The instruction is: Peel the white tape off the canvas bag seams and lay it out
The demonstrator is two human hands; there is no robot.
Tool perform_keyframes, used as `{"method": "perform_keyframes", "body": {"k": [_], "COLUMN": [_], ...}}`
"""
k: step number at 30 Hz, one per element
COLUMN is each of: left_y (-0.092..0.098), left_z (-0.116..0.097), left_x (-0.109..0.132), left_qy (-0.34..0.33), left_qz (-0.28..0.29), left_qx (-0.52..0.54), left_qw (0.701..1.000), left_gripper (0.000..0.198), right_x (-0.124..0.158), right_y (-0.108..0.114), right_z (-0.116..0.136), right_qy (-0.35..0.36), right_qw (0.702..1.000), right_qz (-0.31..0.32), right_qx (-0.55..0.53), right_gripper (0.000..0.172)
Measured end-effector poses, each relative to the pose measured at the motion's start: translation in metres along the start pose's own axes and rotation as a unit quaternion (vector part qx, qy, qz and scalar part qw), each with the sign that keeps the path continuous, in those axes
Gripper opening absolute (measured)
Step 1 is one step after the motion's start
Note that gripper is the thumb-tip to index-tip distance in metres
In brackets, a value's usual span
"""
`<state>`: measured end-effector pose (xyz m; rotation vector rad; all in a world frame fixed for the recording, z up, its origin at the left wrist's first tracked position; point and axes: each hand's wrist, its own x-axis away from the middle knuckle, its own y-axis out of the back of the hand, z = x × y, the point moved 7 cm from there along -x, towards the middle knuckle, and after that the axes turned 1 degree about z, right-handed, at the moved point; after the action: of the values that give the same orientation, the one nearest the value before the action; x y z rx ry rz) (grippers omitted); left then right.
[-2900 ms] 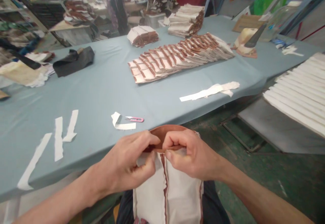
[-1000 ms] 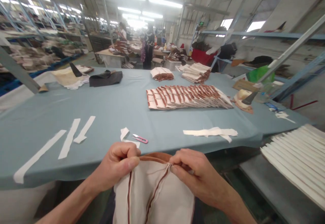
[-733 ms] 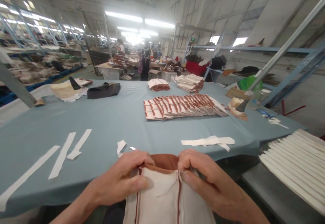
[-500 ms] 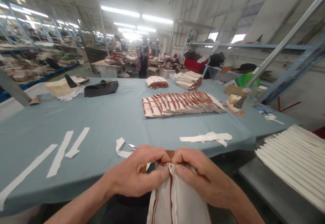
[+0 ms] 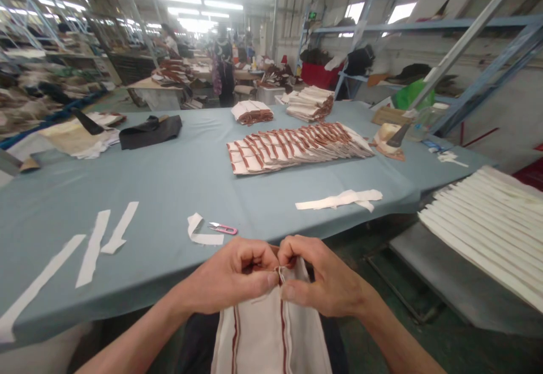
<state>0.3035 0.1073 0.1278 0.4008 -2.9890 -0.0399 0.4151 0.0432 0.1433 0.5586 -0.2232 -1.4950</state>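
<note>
A cream fabric piece with dark red-brown seam strips [image 5: 258,334] hangs over my lap, its top edge at the table's front edge. My left hand [image 5: 237,275] pinches that top edge just left of a seam. Close beside it, my right hand [image 5: 322,278] grips the same edge on the seam's other side, thumb lying on the cloth. The fingertips partly hide the edge between them. Just beyond my left hand, pink-handled thread snips [image 5: 223,228] lie on the table, near a bent white fabric strip [image 5: 206,238].
Overlapping cream and brown pieces [image 5: 297,147] lie across the blue-covered table [image 5: 169,187], with more stacks [image 5: 309,102] behind. White strips [image 5: 93,246] lie at left and another strip [image 5: 339,200] at right. Pleated white panels [image 5: 487,232] rest on a lower surface at right. A person [image 5: 223,65] stands farther back.
The view has tilted down and shifted, so the table sits higher and the snips show fully. My hands keep hold of the fabric piece; the right fingers and thumb have parted slightly.
</note>
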Motion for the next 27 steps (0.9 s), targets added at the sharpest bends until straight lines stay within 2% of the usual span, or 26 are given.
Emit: {"method": "perform_keyframes", "body": {"k": [3,7,13,16,19,21,24,27], "left_y": [0.0,0.001,0.004,0.007,0.01,0.012,0.017,0.017], "left_z": [-0.004,-0.006,0.001,0.0,-0.006,-0.009,-0.016,-0.028], "left_x": [0.002,0.007,0.012,0.012,0.014,0.017,0.02,0.021], "left_qy": [-0.013,-0.03,-0.015,-0.03,-0.054,-0.044,-0.025,-0.063], "left_qz": [0.012,0.012,0.011,0.022,0.044,0.054,0.037,0.018], "left_qx": [0.008,0.016,0.037,0.024,-0.042,-0.102,-0.202,-0.302], "left_qw": [1.0,0.999,0.999,0.999,0.997,0.992,0.978,0.951], "left_gripper": [0.03,0.027,0.031,0.037,0.034,0.028,0.013,0.016], "right_x": [0.0,0.0,0.003,0.003,0.003,0.002,-0.001,-0.005], "right_y": [-0.001,-0.002,-0.004,-0.008,-0.012,-0.014,-0.02,-0.024], "right_z": [-0.001,0.003,0.008,0.012,0.015,0.018,0.02,0.021], "right_qy": [-0.012,-0.003,0.011,0.009,0.002,0.006,0.011,0.002], "right_qw": [1.0,1.0,0.999,0.997,0.995,0.993,0.989,0.985], "right_qz": [-0.004,0.009,-0.009,-0.004,0.002,-0.001,-0.009,-0.013], "right_qx": [0.011,-0.018,0.047,0.072,0.1,0.122,0.149,0.171], "right_gripper": [0.025,0.015,0.012,0.011,0.01,0.011,0.011,0.01]}}
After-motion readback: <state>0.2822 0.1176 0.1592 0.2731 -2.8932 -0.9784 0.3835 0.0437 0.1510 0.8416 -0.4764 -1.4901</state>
